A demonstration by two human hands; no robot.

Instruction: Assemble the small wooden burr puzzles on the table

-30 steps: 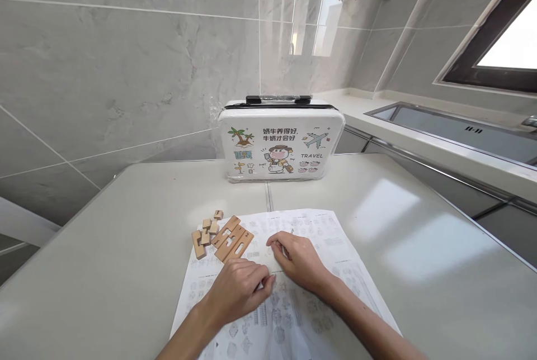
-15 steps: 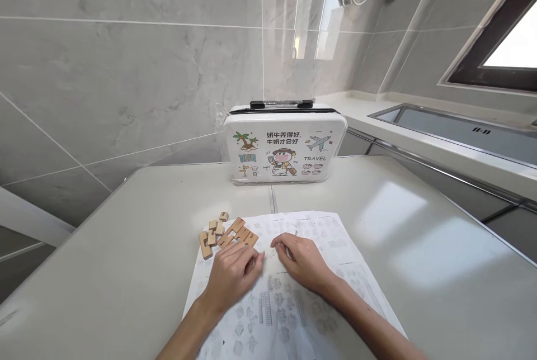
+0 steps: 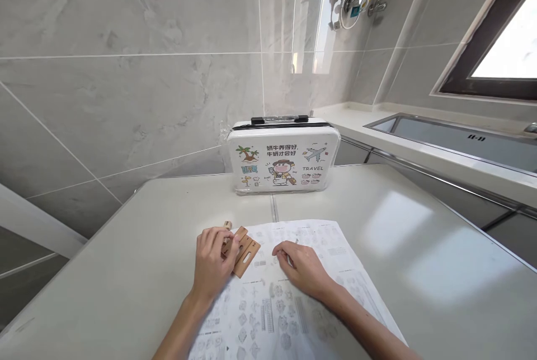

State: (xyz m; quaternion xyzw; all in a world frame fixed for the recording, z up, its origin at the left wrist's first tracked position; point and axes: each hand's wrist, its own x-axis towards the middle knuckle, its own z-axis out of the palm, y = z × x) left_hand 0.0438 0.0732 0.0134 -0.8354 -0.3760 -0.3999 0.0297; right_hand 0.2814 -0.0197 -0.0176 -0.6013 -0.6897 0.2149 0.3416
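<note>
My left hand (image 3: pixel 213 262) is over the wooden puzzle pieces (image 3: pixel 246 259), its thumb and fingers drawn together on a piece that they mostly hide. Flat brown pieces lie side by side there, some with slots and printed numbers such as 2. One small numbered block (image 3: pixel 227 225) shows just beyond my fingers; the other loose blocks are covered by the hand. My right hand (image 3: pixel 304 266) rests on the printed sheet (image 3: pixel 268 293) with its fingers curled closed. A tiny pale tip (image 3: pixel 297 241) shows behind its knuckles, and I cannot make out what it belongs to.
A white plastic-wrapped case (image 3: pixel 285 159) with cartoon prints and a black handle stands upright at the back of the white table (image 3: pixel 126 259), before a grey tiled wall. To the right is a counter with a sink (image 3: pixel 453 139).
My left hand has moved left and slightly away from me, onto the puzzle pieces, uncovering a slotted flat piece. My right hand stays in nearly the same place. The view has tilted up somewhat.
</note>
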